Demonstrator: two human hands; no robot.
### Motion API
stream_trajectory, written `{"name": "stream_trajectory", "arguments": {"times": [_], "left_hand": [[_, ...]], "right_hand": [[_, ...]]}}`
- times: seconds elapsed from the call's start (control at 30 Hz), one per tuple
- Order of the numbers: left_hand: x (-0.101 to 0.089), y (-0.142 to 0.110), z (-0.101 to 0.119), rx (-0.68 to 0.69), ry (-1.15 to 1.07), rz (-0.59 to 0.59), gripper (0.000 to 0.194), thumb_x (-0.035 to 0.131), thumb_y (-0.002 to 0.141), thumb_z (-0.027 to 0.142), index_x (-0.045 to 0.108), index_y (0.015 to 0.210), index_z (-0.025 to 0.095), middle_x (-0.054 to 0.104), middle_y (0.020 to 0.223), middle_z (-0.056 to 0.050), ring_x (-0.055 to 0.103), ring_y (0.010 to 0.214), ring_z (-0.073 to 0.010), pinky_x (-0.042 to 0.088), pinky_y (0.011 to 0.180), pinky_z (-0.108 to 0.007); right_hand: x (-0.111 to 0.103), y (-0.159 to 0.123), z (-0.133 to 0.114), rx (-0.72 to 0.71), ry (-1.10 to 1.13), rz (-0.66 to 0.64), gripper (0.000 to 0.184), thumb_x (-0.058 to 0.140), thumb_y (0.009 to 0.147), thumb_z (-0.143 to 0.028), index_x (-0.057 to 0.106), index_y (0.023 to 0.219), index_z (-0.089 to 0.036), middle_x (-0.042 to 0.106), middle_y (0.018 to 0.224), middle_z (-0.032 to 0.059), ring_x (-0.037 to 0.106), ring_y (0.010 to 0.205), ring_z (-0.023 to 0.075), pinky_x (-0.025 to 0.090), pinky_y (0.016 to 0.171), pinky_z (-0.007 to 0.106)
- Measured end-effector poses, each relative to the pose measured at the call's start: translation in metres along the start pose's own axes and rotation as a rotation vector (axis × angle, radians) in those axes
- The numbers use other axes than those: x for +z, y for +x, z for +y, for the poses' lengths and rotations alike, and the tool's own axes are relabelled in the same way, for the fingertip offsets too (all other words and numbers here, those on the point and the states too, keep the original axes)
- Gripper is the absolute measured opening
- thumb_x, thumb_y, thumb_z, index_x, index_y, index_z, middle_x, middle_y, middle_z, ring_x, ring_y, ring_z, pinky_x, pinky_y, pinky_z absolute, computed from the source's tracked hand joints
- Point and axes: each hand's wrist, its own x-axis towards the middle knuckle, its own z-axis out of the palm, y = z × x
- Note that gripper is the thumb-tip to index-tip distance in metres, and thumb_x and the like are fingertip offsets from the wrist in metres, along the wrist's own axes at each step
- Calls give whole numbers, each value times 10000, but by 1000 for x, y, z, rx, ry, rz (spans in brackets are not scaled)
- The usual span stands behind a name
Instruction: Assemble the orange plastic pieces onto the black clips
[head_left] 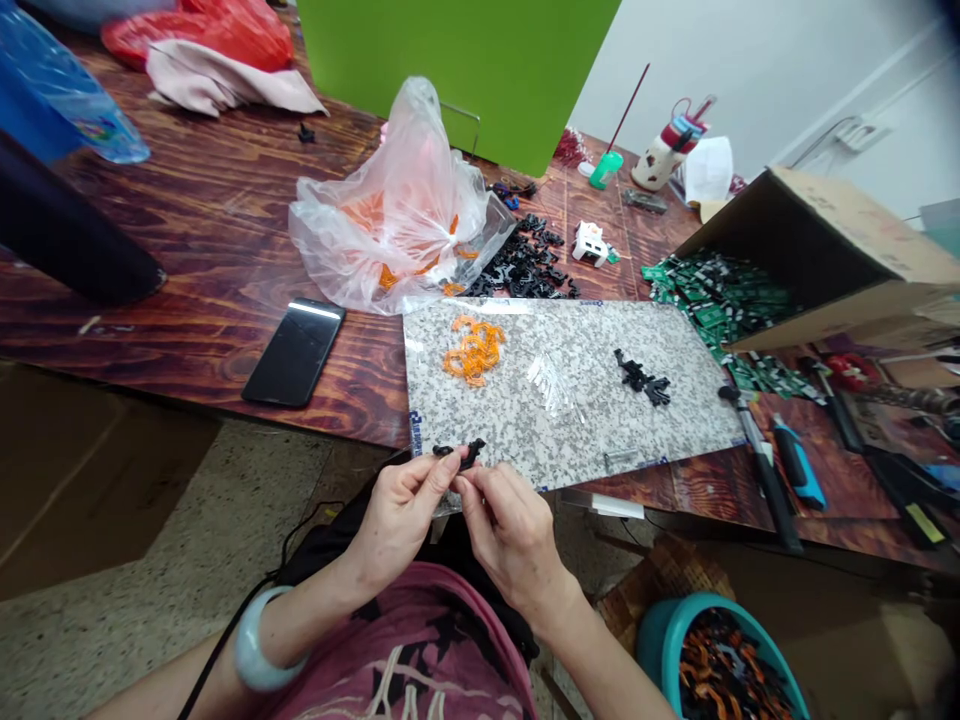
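Note:
Just over the front edge of the speckled board [525, 440], a small curved black plastic part [472, 452] is pinched between the thumb and fingers of my left hand [405, 510]. My right hand [514, 525] is closed too, its thumb and forefinger pressed at the lower end of that part. Any smaller piece between those fingertips is hidden. On the board lie a pile of clear orange plastic pieces [474, 350], a heap of thin transparent strips [551, 385] and a small row of black plastic parts [643, 378].
Behind the board are a plastic bag [405, 220] with orange pieces and a heap of black parts [525, 262]. A phone [294, 352] lies left. At right, a tipped carton [840, 240] spills green circuit boards [705, 300], near a blue cutter [799, 465]. A teal bucket [660, 640] stands below.

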Motion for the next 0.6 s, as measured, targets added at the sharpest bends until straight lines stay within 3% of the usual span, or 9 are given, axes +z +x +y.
{"name": "stream_trajectory", "arguments": {"times": [0.4,0.6], "left_hand": [[-1,-1,0,-8,-21,-18,317,512,866,353,701,723,142,682,684,1,622,708,-162,495,691,-235],[1,1,6,-7,-18,32,283,536,840,322,726,760,128,701,687,-14,627,708,-168,488,683,-233]], "right_hand": [[1,-3,0,36,59,-13,151,460,903,-126,563,798,-160,593,678,36,550,601,133,444,582,242],[-1,0,-5,185,159,-6,114,523,865,-152,605,786,-143,581,648,17,526,545,101,426,531,204]]}}
